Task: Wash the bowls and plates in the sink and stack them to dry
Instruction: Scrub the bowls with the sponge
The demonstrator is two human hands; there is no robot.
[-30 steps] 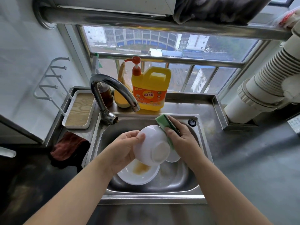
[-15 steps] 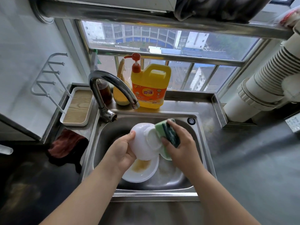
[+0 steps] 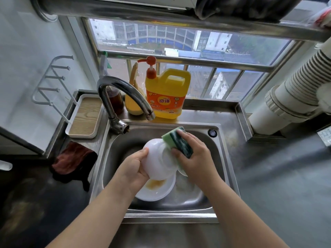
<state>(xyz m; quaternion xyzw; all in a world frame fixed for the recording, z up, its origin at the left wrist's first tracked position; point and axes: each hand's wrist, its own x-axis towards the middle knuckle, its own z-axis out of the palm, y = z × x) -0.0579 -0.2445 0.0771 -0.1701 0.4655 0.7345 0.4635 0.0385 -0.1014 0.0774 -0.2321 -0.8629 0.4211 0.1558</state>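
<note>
Over the sink, the white bowl was gripped, tilted, by the left hand, while the green sponge was pressed against its base by the right hand, above a stained plate

One head-worn wide-angle view — looking forward and down, close over the sink.

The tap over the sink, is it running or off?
Off, as far as the picture shows: no stream falls from the tap spout toward the white bowl held over the sink.
</note>
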